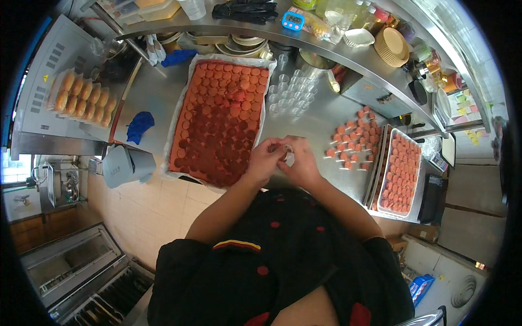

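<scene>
Stainless-steel worktop [342,187] is curved across the kitchen by the wide lens, above a beige tiled floor [157,204]. Along its back a metal shelf [326,46] is mounted, crowded with bottles, where a blue digital timer [293,21] and stacked fluted baking cases [391,47] can be seen. At the left, packed buns [81,98] are set on a grey appliance, a crumpled blue cloth or glove [140,127] is left on the surface, and a grey lidded bin [125,165] is placed just below.

Much of the worktop is taken up by a paper-lined tray [261,61] in which a red sheet cake [217,122] is laid, covered with close rows of round discs, darker toward the near end. Clear plastic cups [293,92] are grouped beside it. Farther right, loose pinkish-red rounds [356,138] are spread on the bare steel, and more are lined up in a pale-rimmed tray [416,174].

At the near edge, between cake and loose rounds, a small whitish piece [290,159] is pinched by the fingertips of both the left hand [264,158] and the right hand [304,163], which are brought together; its kind cannot be told.
</scene>
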A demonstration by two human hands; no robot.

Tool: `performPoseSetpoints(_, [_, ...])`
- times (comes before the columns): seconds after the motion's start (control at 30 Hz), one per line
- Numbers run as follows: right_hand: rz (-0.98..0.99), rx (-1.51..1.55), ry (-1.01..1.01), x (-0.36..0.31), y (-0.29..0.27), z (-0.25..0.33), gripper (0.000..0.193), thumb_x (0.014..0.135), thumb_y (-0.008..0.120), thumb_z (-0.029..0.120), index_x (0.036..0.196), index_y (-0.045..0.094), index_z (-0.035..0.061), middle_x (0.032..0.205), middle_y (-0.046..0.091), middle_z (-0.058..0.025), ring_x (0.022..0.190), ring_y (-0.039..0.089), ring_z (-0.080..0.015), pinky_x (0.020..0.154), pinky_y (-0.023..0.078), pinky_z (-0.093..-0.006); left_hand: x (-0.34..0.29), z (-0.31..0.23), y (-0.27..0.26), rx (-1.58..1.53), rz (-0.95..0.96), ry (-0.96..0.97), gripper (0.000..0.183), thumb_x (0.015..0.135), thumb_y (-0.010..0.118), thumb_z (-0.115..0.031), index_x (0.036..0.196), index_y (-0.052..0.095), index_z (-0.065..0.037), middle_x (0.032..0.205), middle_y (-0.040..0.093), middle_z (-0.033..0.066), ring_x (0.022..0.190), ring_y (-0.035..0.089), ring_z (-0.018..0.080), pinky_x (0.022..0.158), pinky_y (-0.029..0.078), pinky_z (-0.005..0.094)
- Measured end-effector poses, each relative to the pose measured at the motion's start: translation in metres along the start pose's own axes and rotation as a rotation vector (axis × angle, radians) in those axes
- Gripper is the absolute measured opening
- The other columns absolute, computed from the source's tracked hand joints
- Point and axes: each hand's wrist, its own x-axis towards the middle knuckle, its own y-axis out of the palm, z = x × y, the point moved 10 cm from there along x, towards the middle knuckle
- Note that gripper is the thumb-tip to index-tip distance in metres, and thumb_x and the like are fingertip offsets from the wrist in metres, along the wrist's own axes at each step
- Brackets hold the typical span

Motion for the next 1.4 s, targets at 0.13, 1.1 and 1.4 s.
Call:
performPoseSetpoints(0.13, [0.157,-0.035,-0.031,-0.001,0.009,-0.004,0.063,0.075,0.078,0.001,0.134,0.057,0.0107,0.125,0.064,-0.0142,0.117,0.057,-0.0397,0.1,0.05,-0.0462,0.006,0.009,0.001,0.075,0.019,0.053,0.021,0.1,0.065,-0.005,0.12,0.064,0.0,0.111,0.069,0.0081,0.101,0.067,0.0172,0.086,0.055,0.0317])
performPoseSetpoints(1.1, [0.398,-0.787,0.496,-0.17,-0.025,-0.272,0.063,0.087,0.082,0.034,0.141,0.058,0.0131,0.143,0.055,-0.0125,0.135,0.048,-0.0357,0.112,0.044,-0.0483,0.068,0.067,-0.035,0.817,-0.064,0.041,0.04,0.093,0.072,-0.029,0.125,0.068,-0.005,0.114,0.074,0.0167,0.108,0.071,0.0312,0.096,0.055,0.0403])
performPoseSetpoints(1.4, [0.238,-0.464,0.463,-0.047,-0.026,-0.268,0.062,0.091,0.074,0.02,0.149,0.051,0.0187,0.121,0.066,-0.0109,0.117,0.06,-0.035,0.101,0.051,-0.0487,0.136,-0.093,-0.262,1.467,-0.901,-0.019,0.05,0.099,0.06,-0.031,0.143,0.059,-0.007,0.127,0.064,0.0271,0.119,0.063,0.0413,0.096,0.056,0.053])
